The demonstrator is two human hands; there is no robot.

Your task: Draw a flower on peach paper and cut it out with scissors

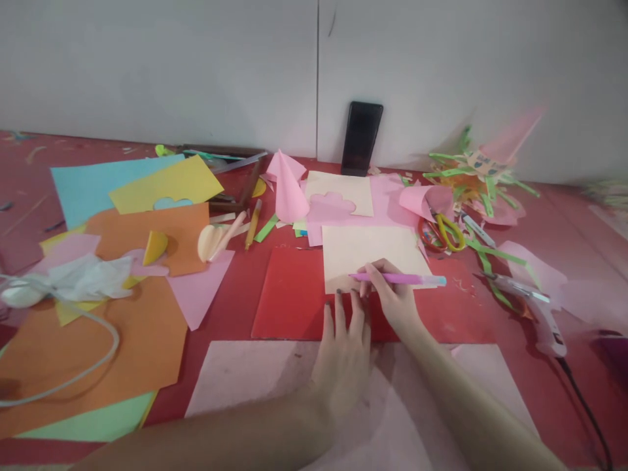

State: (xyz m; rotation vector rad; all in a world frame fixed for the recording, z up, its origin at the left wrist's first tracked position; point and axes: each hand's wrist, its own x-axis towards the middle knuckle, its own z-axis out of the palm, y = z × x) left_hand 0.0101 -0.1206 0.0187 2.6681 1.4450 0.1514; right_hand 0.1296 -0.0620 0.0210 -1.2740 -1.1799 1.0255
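My right hand (390, 297) grips a pink pen (400, 279) with a light-blue end. The pen lies nearly level over a cream sheet of paper (373, 252), its tip toward the left. My left hand (346, 340) is open, fingers stretched out, with the fingertips at the sheet's lower edge. Beneath the sheet is a red board (289, 294). Behind it stand a pink paper cone (289, 190) and another cream sheet (338, 183) with a scalloped cut-out. Under my forearms spreads a large pale pink sheet (235, 373).
At right lie yellow-handled scissors (450, 232), a glue gun (540, 307) with a black cord, and a decorated paper piece (490, 163) with green strips. A black phone (362, 139) leans on the wall. Orange paper (142, 333) and a white cable (110, 327) cover the left.
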